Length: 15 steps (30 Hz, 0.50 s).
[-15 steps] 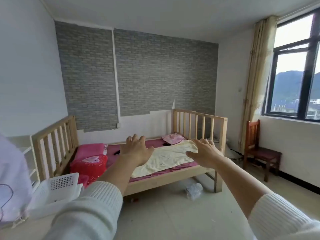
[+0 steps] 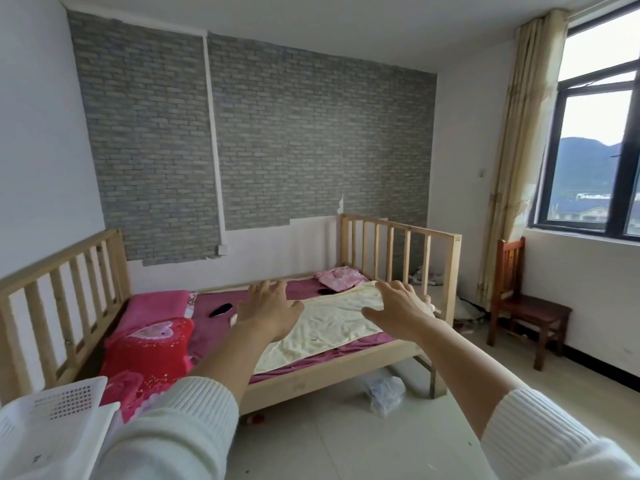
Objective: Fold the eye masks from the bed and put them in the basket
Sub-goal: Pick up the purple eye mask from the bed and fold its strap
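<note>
Grey brick wallpaper backs the pale wooden slatted bed (image 2: 349,370), nearer now at mid-frame, where dark eye masks (image 2: 220,309) lie untouched while left hand (image 2: 268,315) and right hand (image 2: 398,311) reach out spread and empty, white perforated plastic basket (image 2: 60,415) lower left.

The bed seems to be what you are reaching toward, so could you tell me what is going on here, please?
A person stretches both hands out toward the bed; the left hand and right hand are open and empty. Two dark eye masks lie unfolded on the purple sheet, beside a cream towel. The white basket waits at lower left. Nothing has been picked up yet.
</note>
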Motion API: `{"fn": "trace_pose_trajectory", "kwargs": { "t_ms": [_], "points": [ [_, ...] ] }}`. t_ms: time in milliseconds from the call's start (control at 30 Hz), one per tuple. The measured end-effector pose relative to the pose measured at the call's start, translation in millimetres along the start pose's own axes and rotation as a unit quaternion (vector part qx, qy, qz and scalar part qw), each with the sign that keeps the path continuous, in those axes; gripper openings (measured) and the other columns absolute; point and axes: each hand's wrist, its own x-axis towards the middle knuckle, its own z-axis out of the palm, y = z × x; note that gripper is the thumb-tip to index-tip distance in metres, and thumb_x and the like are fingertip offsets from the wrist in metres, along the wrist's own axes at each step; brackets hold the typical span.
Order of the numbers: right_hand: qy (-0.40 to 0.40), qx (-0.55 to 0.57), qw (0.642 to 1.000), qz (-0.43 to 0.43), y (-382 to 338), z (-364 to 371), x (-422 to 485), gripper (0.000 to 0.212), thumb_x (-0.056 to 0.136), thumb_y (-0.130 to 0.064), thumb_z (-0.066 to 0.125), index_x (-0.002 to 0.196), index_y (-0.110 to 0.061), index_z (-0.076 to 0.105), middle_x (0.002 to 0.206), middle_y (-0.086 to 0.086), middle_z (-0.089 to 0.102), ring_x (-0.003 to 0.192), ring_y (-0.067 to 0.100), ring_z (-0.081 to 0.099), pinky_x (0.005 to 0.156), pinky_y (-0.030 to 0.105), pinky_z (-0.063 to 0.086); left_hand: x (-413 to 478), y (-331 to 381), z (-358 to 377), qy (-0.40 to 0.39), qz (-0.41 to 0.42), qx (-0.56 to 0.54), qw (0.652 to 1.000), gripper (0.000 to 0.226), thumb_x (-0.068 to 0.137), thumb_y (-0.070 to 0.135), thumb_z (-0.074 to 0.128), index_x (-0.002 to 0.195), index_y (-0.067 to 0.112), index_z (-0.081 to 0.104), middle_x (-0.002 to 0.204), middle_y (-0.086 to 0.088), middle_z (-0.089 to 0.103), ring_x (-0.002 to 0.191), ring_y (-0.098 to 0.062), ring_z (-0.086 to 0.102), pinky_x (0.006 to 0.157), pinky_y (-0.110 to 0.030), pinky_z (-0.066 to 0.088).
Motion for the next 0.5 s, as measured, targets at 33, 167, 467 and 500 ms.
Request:
{"fn": "trace_pose_trajectory", "kwargs": {
  "t_ms": [33, 167, 467, 500],
  "points": [
    [0.000, -0.002, 1.000, -0.003, 5.8, 5.6, 21.1, 0.074, 0.084, -0.058, 0.049, 0.147, -0.023, 0.030, 0.152, 0.004, 0.036, 0.141, 0.029, 0.028, 0.111, 0.061, 0.022, 20.7, 5.0, 7.3, 0.002, -0.003, 0.001, 1.000, 0.064, 0.092, 0.050, 0.037, 0.148, 0.020, 0.032, 0.154, -0.007, 0.033, 0.143, -0.029, 0.026, 0.112, -0.053, 0.032],
    [-0.013, -0.017, 1.000, -0.016, 29.5, 25.6, 109.9, 0.073, 0.086, -0.057, 0.049, 0.148, -0.025, 0.028, 0.151, 0.006, 0.037, 0.139, 0.031, 0.030, 0.111, 0.062, 0.026, 110.1, 27.5, 34.8, 0.008, -0.015, -0.019, 1.000, 0.062, 0.091, 0.048, 0.038, 0.145, 0.018, 0.036, 0.150, -0.008, 0.039, 0.139, -0.029, 0.032, 0.108, -0.049, 0.037],
    [-0.036, -0.041, 0.998, -0.011, 70.7, 92.4, 295.9, 0.070, 0.087, -0.055, 0.049, 0.147, -0.025, 0.030, 0.151, 0.009, 0.036, 0.139, 0.032, 0.030, 0.111, 0.061, 0.025, 291.8, 46.1, 120.0, -0.022, -0.014, 0.007, 1.000, 0.061, 0.092, 0.049, 0.038, 0.144, 0.017, 0.038, 0.150, -0.010, 0.039, 0.139, -0.030, 0.034, 0.108, -0.050, 0.036],
    [-0.038, -0.042, 0.998, -0.010, 74.9, 103.8, 317.5, 0.070, 0.087, -0.055, 0.049, 0.148, -0.025, 0.029, 0.151, 0.009, 0.036, 0.139, 0.032, 0.030, 0.111, 0.061, 0.025, 313.5, 45.2, 131.1, -0.025, -0.012, 0.009, 1.000, 0.061, 0.092, 0.049, 0.038, 0.144, 0.017, 0.038, 0.150, -0.009, 0.039, 0.138, -0.030, 0.034, 0.107, -0.050, 0.037]
  ]
}}
